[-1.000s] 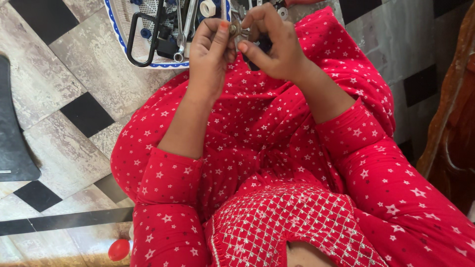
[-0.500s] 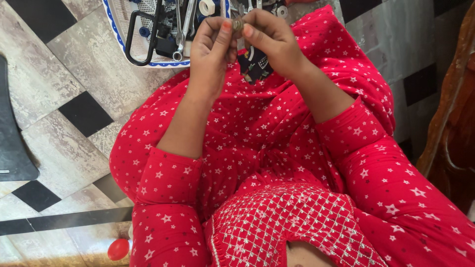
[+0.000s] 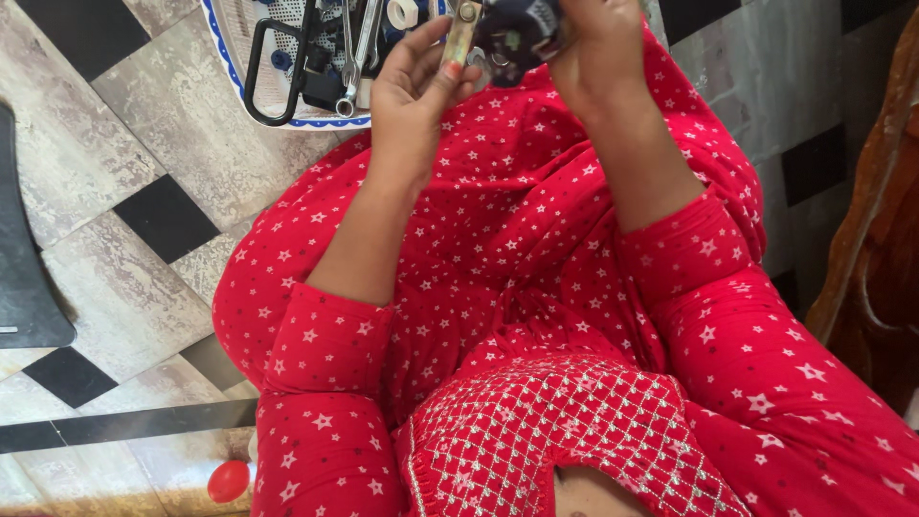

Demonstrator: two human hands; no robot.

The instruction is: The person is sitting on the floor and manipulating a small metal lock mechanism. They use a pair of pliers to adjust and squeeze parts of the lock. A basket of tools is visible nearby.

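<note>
Tiled flooring [image 3: 124, 278] in pale stone with black diamond insets fills the left side of the view, and the person sits on it in a red garment [image 3: 536, 287] printed with small white stars, its chest panel stitched in a white lattice. Near the top edge, on the floor beyond the knees, lies a white tray with a blue rim [image 3: 251, 103], holding a black handled tool [image 3: 273, 67], a metal wrench [image 3: 356, 57] and a small white roll [image 3: 402, 13]. A dark flat mat [image 3: 24, 249] lies against the left edge of the floor, and a red round thing [image 3: 228, 481] sits at the bottom edge beside the left sleeve. Brown wooden furniture [image 3: 876, 230] stands along the right edge.

Both hands are raised over the lap near the top of the frame. The left hand [image 3: 414, 86] has its fingers closed on a small brass-coloured metal piece [image 3: 463, 31], pinched between thumb and fingertips. The right hand [image 3: 598, 43] is wrapped around a dark blue device [image 3: 517, 33] with metal parts showing, held just beside the brass piece and touching it or nearly so; which cannot be told. Both sit above the red cloth, close to the near rim of the tray.
</note>
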